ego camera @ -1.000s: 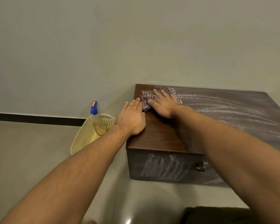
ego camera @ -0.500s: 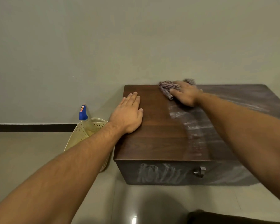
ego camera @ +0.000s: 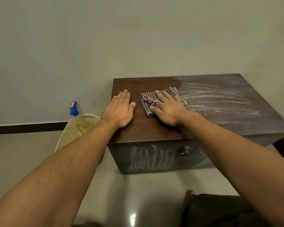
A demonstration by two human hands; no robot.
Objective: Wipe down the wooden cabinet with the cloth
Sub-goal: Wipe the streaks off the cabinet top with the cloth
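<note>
The low dark brown wooden cabinet [ego camera: 154, 128] shows a chalky smeared front with a metal handle [ego camera: 184, 150]. On its top, the left hand [ego camera: 120, 110] lies flat and empty near the left edge; the right hand [ego camera: 168, 108] presses flat on the crumpled checked cloth [ego camera: 148, 100]. Beyond, rightward, open top stays dusty-streaked up to the wall.

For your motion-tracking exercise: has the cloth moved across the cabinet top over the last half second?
Yes. The cloth, under the right hand, has come off the cabinet top's back edge, toward its front and left end.
</note>
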